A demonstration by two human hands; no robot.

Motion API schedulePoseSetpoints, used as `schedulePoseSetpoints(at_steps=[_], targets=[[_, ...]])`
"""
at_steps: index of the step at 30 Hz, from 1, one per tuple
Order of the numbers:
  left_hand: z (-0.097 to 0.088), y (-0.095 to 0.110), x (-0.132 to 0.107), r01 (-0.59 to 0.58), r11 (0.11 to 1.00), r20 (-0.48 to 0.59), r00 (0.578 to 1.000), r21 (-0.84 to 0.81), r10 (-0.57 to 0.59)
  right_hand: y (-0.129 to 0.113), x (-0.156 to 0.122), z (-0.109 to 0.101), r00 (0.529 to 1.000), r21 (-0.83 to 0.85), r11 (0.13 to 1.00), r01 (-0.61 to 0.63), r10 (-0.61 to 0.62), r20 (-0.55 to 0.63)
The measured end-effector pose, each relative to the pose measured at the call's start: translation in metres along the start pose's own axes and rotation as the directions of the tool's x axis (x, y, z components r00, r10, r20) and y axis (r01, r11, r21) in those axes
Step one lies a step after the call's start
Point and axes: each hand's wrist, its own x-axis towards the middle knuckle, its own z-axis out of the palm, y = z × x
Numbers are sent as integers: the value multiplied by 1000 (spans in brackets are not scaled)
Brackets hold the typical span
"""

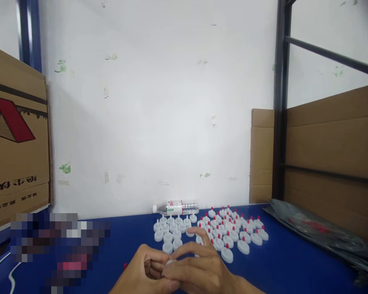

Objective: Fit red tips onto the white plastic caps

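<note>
Close together at the table's front, my left hand (147, 267) and my right hand (202, 265) are both closed around a small white nozzle cap (171, 261). Fingers cover most of it, so its tip cannot be seen. My right index finger is raised above the cap. Just beyond my hands stand several white nozzle caps without red tips (167, 247). Several more white caps with red tips (227, 254) stand to the right of them. A small red piece (125, 266) shows beside my left wrist, partly hidden.
A clear plastic bottle (184, 207) lies against the wall behind the caps. On the right is a dark plastic bag (322, 232) on the blue table (110, 249). Cardboard boxes (18, 143) rise at the left; cardboard sheets (334, 139) and a black metal frame (280, 102) stand right.
</note>
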Motion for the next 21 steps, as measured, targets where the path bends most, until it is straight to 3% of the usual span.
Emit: schedulePoseSetpoints(at_steps=[4,7,9,10,12,17,21], targets=[[-12,17,-1,-28,970,-233,969,240,85,24,23,-10,972,76,972,-222,214,100],[-33,24,-4,100,817,-354,926,568,133,65,44,-23,885,2,903,-430,421,201],[-47,21,-6,140,620,-346,911,772,225,97,50,-30,766,-198,816,-543,578,283],[-53,17,-7,151,529,-318,917,835,241,112,48,-32,659,-323,729,-603,684,314],[-61,9,-8,161,420,-269,939,893,214,136,37,-34,548,-420,635,-648,772,322],[-60,4,-7,174,389,-234,966,905,112,162,-9,-27,323,-605,459,-650,888,326],[-58,8,-6,161,387,-225,966,908,126,169,-30,-22,201,-703,398,-589,915,349]])
